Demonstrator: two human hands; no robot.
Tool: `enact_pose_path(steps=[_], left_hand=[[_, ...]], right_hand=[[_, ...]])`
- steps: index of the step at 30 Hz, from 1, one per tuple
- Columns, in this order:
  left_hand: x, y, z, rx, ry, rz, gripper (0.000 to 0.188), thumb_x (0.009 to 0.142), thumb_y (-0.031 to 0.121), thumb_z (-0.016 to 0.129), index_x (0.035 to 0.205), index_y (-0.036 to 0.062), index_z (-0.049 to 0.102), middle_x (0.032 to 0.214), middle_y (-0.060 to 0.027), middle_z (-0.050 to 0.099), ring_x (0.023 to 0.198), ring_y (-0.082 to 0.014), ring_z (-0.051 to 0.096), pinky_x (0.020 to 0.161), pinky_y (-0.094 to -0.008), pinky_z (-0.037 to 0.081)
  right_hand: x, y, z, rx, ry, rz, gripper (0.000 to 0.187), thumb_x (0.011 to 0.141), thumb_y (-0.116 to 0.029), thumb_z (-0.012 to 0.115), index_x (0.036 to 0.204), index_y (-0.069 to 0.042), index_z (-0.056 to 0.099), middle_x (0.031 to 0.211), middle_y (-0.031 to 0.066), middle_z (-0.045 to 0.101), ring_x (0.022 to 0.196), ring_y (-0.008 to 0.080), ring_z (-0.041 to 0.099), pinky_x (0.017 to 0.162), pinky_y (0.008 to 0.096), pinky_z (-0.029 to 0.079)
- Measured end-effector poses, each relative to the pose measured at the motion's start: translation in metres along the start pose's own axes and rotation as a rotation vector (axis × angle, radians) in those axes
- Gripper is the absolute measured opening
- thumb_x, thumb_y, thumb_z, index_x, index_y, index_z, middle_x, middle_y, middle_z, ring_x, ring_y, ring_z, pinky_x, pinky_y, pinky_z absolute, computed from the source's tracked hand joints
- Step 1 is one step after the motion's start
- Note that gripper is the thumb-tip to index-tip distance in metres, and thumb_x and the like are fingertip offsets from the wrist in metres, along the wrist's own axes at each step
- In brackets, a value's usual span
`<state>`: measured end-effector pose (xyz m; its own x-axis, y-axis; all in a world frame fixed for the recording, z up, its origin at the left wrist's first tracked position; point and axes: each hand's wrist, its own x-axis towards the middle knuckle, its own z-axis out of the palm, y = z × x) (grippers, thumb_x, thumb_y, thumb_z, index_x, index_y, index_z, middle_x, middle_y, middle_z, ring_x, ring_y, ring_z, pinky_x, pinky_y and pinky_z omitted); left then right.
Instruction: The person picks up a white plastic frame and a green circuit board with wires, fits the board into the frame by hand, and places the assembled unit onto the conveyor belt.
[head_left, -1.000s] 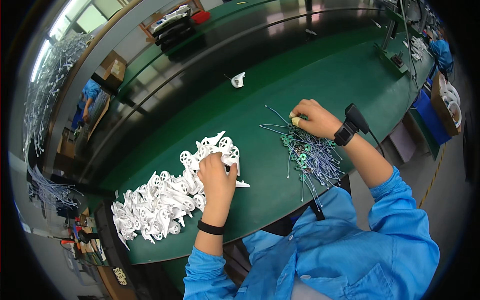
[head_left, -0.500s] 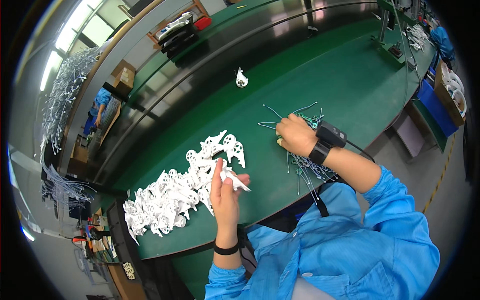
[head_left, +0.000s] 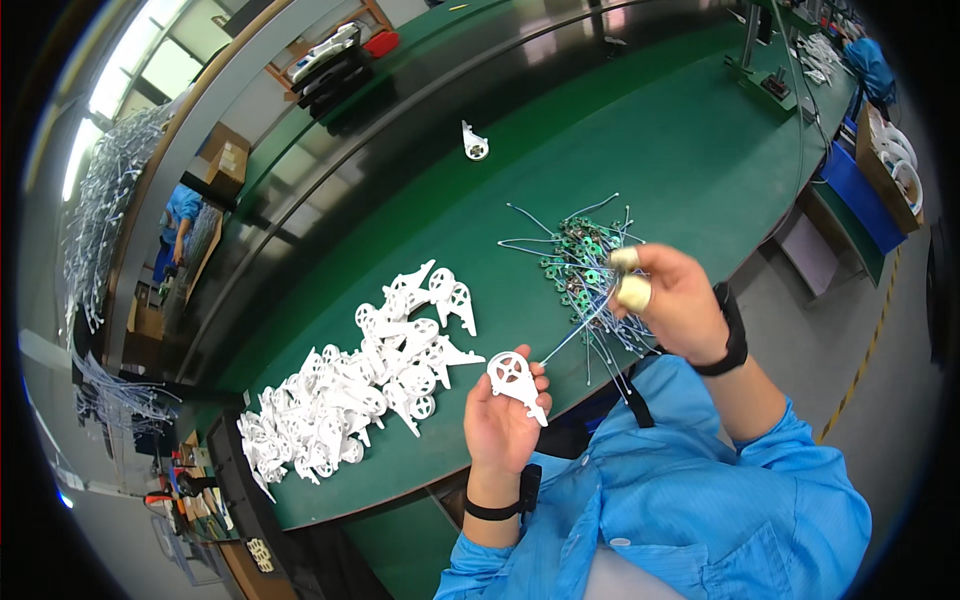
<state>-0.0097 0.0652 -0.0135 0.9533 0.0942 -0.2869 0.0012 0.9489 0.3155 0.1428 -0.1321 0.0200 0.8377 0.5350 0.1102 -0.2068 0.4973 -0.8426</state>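
A white plastic part, with a spoked round end and a narrow tail, lies in the upturned palm of my left hand, fingers curled round its edge. My right hand, with yellowish covers on thumb and forefinger, pinches a small circuit board, blurred and mostly hidden by the fingertips. A thin blue wire runs from that pinch toward the left fingers. Beside the right hand is a heap of green circuit boards with blue wires. To the left of my left hand, similar white parts form a loose pile on the green table.
One white part lies alone farther back on the table. A dark rail runs along the back. A metal stand rises at far right, near a box of white pieces. Other people in blue work in the distance.
My left hand has drawn a white part away from the pile, rightward, and turned palm up. My right hand has lifted off the board heap toward me, a wired board between its fingers.
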Motion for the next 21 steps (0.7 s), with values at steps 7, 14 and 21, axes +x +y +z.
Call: enact_pose_path(steps=[7,14,21], left_hand=[[0.002,-0.027,0.012,0.089,-0.07,0.04,0.055,0.103,0.047,0.033,0.143,0.0101,0.034,0.111,-0.0124,0.057,0.093,-0.0228,0.054,0.077,-0.0367,0.046],[0.002,-0.032,0.009,0.294,-0.066,0.164,0.053,0.104,0.044,0.033,0.147,0.0136,0.029,0.109,-0.0132,0.058,0.089,-0.0213,0.054,0.074,-0.0325,0.045],[-0.005,-0.052,0.016,0.735,-0.057,0.326,0.066,0.104,0.043,0.032,0.148,-0.0049,0.021,0.122,-0.0075,0.048,0.095,-0.0109,0.045,0.081,-0.0253,0.039]], right_hand=[[-0.03,0.029,0.015,-0.149,-0.049,-0.28,0.03,0.087,0.008,0.063,0.116,0.005,0.059,0.112,0.0102,0.052,0.095,0.0211,0.067,0.084,0.0322,0.056],[-0.036,0.041,0.013,-0.446,0.01,-0.348,0.027,0.085,0.005,0.065,0.112,0.003,0.062,0.105,0.0096,0.055,0.089,0.0169,0.063,0.077,0.0287,0.054],[-0.044,0.055,0.031,-0.807,-0.054,-0.424,0.031,0.074,-0.001,0.075,0.103,0.001,0.065,0.092,0.0098,0.06,0.077,0.0195,0.061,0.066,0.029,0.05]])
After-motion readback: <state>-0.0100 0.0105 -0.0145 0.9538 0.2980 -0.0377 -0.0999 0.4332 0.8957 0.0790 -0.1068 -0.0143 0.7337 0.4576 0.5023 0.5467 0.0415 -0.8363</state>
